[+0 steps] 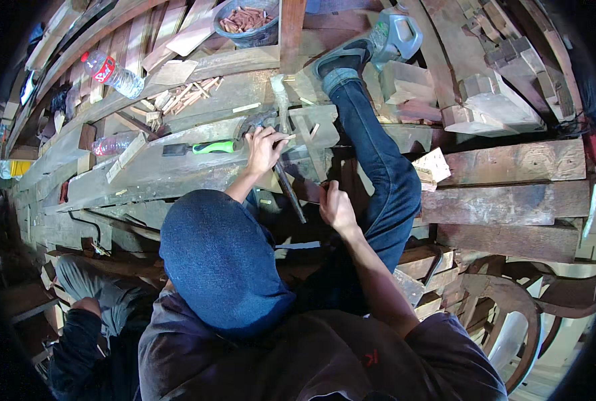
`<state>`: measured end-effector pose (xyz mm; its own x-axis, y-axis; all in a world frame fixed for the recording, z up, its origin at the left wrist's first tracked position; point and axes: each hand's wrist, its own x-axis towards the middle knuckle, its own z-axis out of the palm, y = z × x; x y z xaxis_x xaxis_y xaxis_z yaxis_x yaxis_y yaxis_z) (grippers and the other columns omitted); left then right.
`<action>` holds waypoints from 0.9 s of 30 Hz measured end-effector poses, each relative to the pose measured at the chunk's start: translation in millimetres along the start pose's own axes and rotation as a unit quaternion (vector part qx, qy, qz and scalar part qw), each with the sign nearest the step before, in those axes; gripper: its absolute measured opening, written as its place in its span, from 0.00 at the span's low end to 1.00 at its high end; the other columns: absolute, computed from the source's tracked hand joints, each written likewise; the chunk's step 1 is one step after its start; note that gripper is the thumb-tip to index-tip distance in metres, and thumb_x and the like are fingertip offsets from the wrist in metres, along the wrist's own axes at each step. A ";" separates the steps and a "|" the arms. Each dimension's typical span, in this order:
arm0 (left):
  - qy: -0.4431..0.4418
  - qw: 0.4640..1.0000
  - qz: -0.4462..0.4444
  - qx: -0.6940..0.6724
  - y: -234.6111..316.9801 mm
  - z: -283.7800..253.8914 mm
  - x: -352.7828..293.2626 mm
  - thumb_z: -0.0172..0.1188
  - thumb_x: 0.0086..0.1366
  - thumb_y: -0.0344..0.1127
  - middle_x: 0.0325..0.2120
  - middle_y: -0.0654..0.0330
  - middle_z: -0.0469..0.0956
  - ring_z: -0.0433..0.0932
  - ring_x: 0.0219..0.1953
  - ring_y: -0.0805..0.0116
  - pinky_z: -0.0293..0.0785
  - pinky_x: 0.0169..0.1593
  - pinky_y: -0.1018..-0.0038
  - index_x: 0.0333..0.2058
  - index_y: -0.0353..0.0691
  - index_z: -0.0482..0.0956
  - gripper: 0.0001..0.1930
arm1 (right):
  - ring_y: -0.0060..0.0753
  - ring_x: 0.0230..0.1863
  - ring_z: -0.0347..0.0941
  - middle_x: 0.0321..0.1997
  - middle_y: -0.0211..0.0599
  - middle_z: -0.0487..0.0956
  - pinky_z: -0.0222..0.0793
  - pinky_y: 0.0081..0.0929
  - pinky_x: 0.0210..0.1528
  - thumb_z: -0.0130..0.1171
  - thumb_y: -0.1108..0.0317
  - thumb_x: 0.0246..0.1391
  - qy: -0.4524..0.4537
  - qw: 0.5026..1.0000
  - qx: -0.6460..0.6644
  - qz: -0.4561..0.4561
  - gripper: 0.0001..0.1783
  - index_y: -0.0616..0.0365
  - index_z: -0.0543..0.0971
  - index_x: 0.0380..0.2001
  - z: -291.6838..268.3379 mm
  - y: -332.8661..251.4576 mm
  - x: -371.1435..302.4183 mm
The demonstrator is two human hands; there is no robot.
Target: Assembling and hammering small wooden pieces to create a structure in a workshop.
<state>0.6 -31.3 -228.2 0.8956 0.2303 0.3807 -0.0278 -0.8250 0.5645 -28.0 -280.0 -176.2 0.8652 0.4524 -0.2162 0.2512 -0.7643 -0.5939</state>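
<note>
Left hand (264, 148) pinches small wooden peg (290, 136); right hand (336, 208) curls round flat-bladed tool (308, 146) (exact kind unclear); green-handled chisel (212, 147) lies on bench (144, 178) nearby.

Broad planks (505, 164) near curved wooden frame (522, 301)

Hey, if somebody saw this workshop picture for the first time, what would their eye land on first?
Probably the blue knit cap, big and round just left of centre in the lower half. Next comes the bright green-handled tool, lying on the wooden bench to the left of the person's left hand. Near the top middle, a bucket full of short wooden pieces also stands out.
</note>
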 end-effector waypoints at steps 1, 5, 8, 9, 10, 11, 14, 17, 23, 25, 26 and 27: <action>0.000 1.000 0.002 0.000 0.8 -0.6 -0.1 0.66 0.55 0.40 0.25 0.65 0.74 0.69 0.35 0.63 0.55 0.42 0.65 0.31 0.49 0.86 0.06 | 0.65 0.30 0.76 0.25 0.65 0.77 0.73 0.53 0.29 0.50 0.62 0.62 0.002 1.000 0.000 0.000 0.15 0.68 0.66 0.37 3.3 -1.5 2.0; -0.004 1.000 0.000 -0.009 -1.4 0.9 0.5 0.66 0.55 0.39 0.25 0.65 0.73 0.68 0.35 0.63 0.54 0.42 0.65 0.32 0.50 0.86 0.06 | 0.66 0.32 0.77 0.27 0.66 0.78 0.74 0.53 0.34 0.43 0.55 0.64 -0.002 0.999 -0.040 0.023 0.22 0.69 0.67 0.38 21.3 -3.5 15.7; -0.014 1.000 0.000 -0.011 -5.4 0.6 1.2 0.66 0.55 0.38 0.25 0.65 0.73 0.68 0.35 0.63 0.54 0.42 0.65 0.32 0.50 0.86 0.06 | 0.66 0.35 0.77 0.29 0.67 0.78 0.74 0.53 0.39 0.37 0.53 0.66 -0.019 0.999 -0.012 0.049 0.26 0.72 0.67 0.41 27.4 -9.5 34.0; -0.014 1.000 0.007 -0.010 -5.7 0.7 2.0 0.65 0.55 0.38 0.25 0.65 0.73 0.68 0.35 0.63 0.54 0.42 0.65 0.32 0.50 0.86 0.05 | 0.65 0.34 0.77 0.30 0.67 0.78 0.75 0.53 0.39 0.37 0.53 0.66 -0.017 0.998 -0.035 0.058 0.26 0.73 0.67 0.41 27.9 -12.9 40.0; -0.015 1.000 0.013 -0.010 -3.7 1.6 3.0 0.65 0.55 0.38 0.25 0.65 0.73 0.68 0.35 0.63 0.53 0.42 0.65 0.31 0.50 0.86 0.05 | 0.65 0.34 0.78 0.30 0.67 0.78 0.75 0.52 0.39 0.36 0.54 0.66 -0.015 0.996 -0.060 0.069 0.26 0.73 0.68 0.42 28.3 -12.8 42.3; -0.020 1.000 0.018 -0.012 -1.7 2.3 4.0 0.65 0.55 0.36 0.25 0.65 0.74 0.69 0.35 0.63 0.53 0.43 0.65 0.31 0.50 0.86 0.05 | 0.65 0.33 0.78 0.30 0.65 0.79 0.76 0.51 0.38 0.37 0.54 0.66 -0.010 0.996 -0.070 0.061 0.25 0.73 0.66 0.43 32.0 -5.8 43.2; -0.020 1.000 0.012 0.003 -5.1 1.4 3.5 0.65 0.54 0.35 0.25 0.65 0.74 0.69 0.35 0.63 0.53 0.43 0.65 0.31 0.50 0.86 0.05 | 0.65 0.36 0.78 0.31 0.64 0.79 0.76 0.49 0.40 0.37 0.54 0.66 -0.039 0.991 -0.107 0.072 0.27 0.74 0.64 0.46 31.4 -4.4 29.9; -0.024 0.999 0.020 0.004 -11.3 2.3 -0.4 0.65 0.54 0.35 0.25 0.65 0.73 0.70 0.35 0.63 0.53 0.42 0.64 0.31 0.50 0.86 0.05 | 0.63 0.36 0.78 0.31 0.64 0.79 0.77 0.49 0.38 0.37 0.54 0.66 -0.050 0.988 -0.115 0.090 0.25 0.72 0.63 0.47 28.8 -5.3 17.6; -0.019 0.999 0.031 -0.008 -2.9 3.6 6.1 0.65 0.55 0.35 0.25 0.63 0.72 0.71 0.35 0.62 0.53 0.42 0.63 0.32 0.49 0.85 0.05 | 0.57 0.32 0.80 0.31 0.60 0.80 0.78 0.45 0.31 0.35 0.60 0.67 0.014 0.975 -0.221 -0.006 0.25 0.78 0.65 0.48 35.8 -8.8 49.3; -0.018 0.999 0.035 -0.010 4.4 4.6 9.1 0.65 0.55 0.35 0.25 0.63 0.72 0.72 0.35 0.62 0.53 0.42 0.64 0.32 0.49 0.85 0.05 | 0.57 0.32 0.80 0.31 0.60 0.80 0.78 0.45 0.31 0.36 0.60 0.66 -0.001 0.981 -0.193 0.020 0.25 0.78 0.64 0.50 37.8 3.9 48.9; -0.017 0.999 0.028 -0.004 -2.5 2.2 4.0 0.65 0.55 0.36 0.25 0.63 0.72 0.72 0.35 0.62 0.53 0.42 0.64 0.32 0.49 0.85 0.05 | 0.57 0.31 0.80 0.31 0.60 0.80 0.78 0.45 0.31 0.37 0.60 0.66 -0.025 0.986 -0.162 0.038 0.26 0.78 0.63 0.52 36.9 -4.4 47.1; -0.025 0.999 0.020 0.005 -9.6 -0.6 -1.8 0.65 0.54 0.36 0.25 0.63 0.72 0.72 0.35 0.62 0.54 0.42 0.64 0.32 0.49 0.85 0.05 | 0.60 0.32 0.79 0.32 0.62 0.80 0.77 0.48 0.33 0.38 0.58 0.66 -0.049 0.988 -0.142 0.047 0.27 0.77 0.62 0.53 34.1 -9.9 35.3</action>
<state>-1.0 -23.5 -233.9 0.9153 0.1713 0.3645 -0.0595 -0.8376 0.5431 -14.7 -240.8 -204.3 0.8473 0.4061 -0.3424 0.2962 -0.8963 -0.3300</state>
